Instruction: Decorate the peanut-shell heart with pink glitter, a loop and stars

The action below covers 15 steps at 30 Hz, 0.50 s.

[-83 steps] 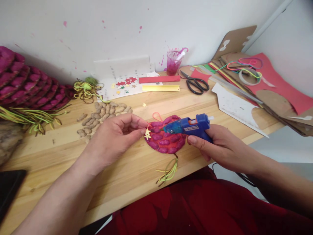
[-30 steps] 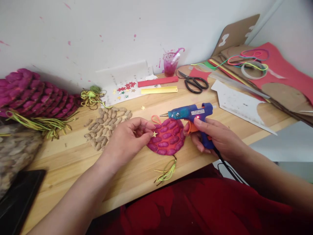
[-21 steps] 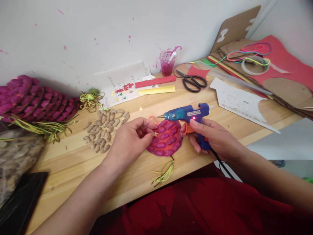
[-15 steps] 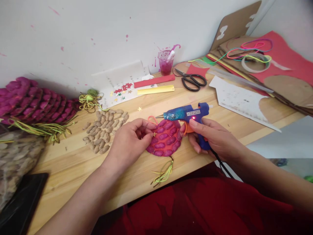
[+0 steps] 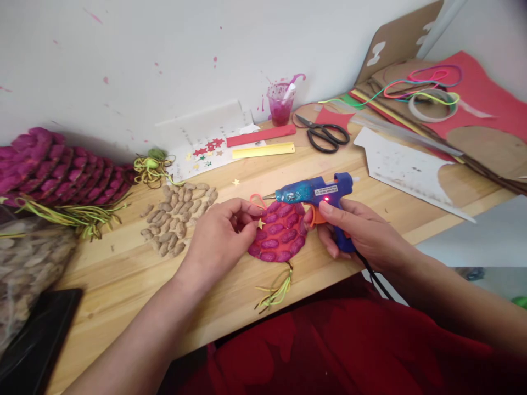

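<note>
A round red disc (image 5: 284, 248) set with purple-painted peanuts lies on the table, with a pink loop at its top and a yellow-green tassel (image 5: 275, 291) below. Over the disc's left edge, my left hand (image 5: 224, 230) pinches a small gold star (image 5: 261, 224) between thumb and forefinger. My right hand (image 5: 356, 225) is wrapped round the handle of a blue glue gun (image 5: 304, 190), its red light lit and its orange trigger by my fingers. The gun's metal tip points left, just above the disc's top edge, apart from the star.
Loose peanuts (image 5: 175, 216) lie left of my left hand. Behind are a gold star (image 5: 236, 182), a yellow strip (image 5: 263, 151), black scissors (image 5: 325, 135) and a cup of purple paint (image 5: 281, 104). Purple peanut discs (image 5: 61, 167) lean at left; cardboard and tape (image 5: 433, 105) fill the right.
Both hands and the glue gun hold almost the same places. The star at my left fingertips has turned slightly and shows more of its face.
</note>
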Each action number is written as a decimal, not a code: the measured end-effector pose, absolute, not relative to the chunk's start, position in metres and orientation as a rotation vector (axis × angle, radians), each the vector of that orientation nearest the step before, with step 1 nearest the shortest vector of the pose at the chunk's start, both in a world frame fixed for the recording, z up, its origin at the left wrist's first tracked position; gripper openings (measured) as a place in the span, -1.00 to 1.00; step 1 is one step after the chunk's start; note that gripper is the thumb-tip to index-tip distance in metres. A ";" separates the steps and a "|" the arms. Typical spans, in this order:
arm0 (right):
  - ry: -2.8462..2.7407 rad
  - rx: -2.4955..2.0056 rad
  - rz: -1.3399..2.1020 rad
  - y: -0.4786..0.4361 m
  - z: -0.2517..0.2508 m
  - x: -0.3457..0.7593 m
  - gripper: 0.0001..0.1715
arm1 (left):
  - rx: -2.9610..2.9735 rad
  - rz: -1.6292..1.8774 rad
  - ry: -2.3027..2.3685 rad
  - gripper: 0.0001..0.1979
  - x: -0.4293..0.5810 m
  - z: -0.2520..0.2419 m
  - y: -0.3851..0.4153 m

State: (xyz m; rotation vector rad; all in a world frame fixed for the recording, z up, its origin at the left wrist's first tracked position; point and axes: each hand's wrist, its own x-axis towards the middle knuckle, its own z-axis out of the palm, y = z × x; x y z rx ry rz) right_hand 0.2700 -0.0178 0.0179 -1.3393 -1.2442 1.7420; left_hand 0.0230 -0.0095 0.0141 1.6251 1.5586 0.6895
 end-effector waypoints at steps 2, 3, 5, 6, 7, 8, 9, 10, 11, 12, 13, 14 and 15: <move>-1.240 -1.340 1.741 -0.018 0.018 0.270 -0.48 | 1.661 0.679 1.567 -0.80 0.021 0.017 -0.010; -1.239 -1.338 1.737 -0.018 0.018 0.270 -0.49 | 1.691 0.673 1.576 -0.80 0.020 0.018 -0.011; -1.236 -1.333 1.730 -0.018 0.018 0.270 -0.50 | 1.823 0.676 1.618 -0.82 0.018 0.022 -0.012; -1.233 -1.329 1.730 -0.018 0.018 0.270 -0.51 | 1.926 0.688 1.638 -0.83 0.016 0.023 -0.013; -1.226 -1.324 1.731 -0.018 0.018 0.270 -0.52 | 2.043 0.715 1.651 -0.83 0.014 0.024 -0.014; -1.219 -1.321 1.732 -0.018 0.017 0.270 -0.52 | 2.167 0.746 1.647 -0.84 0.012 0.024 -0.016; -1.211 -1.318 1.732 -0.019 0.017 0.270 -0.52 | 2.288 0.776 1.625 -0.84 0.010 0.024 -0.018; -1.205 -1.317 1.729 -0.019 0.016 0.269 -0.52 | 2.400 0.794 1.595 -0.84 0.009 0.023 -0.020; -1.200 -1.317 1.727 -0.020 0.016 0.270 -0.52 | 2.502 0.791 1.569 -0.83 0.008 0.022 -0.023; -1.197 -1.319 1.725 -0.020 0.016 0.270 -0.51 | 2.595 0.770 1.547 -0.82 0.007 0.021 -0.026; -1.195 -1.320 1.724 -0.020 0.015 0.270 -0.51 | 2.674 0.737 1.529 -0.80 0.006 0.020 -0.030; -1.194 -1.319 1.723 -0.021 0.015 0.270 -0.51 | 2.734 0.703 1.516 -0.78 0.006 0.019 -0.033; -1.195 -1.318 1.720 -0.021 0.015 0.270 -0.51 | 2.778 0.675 1.510 -0.76 0.006 0.018 -0.037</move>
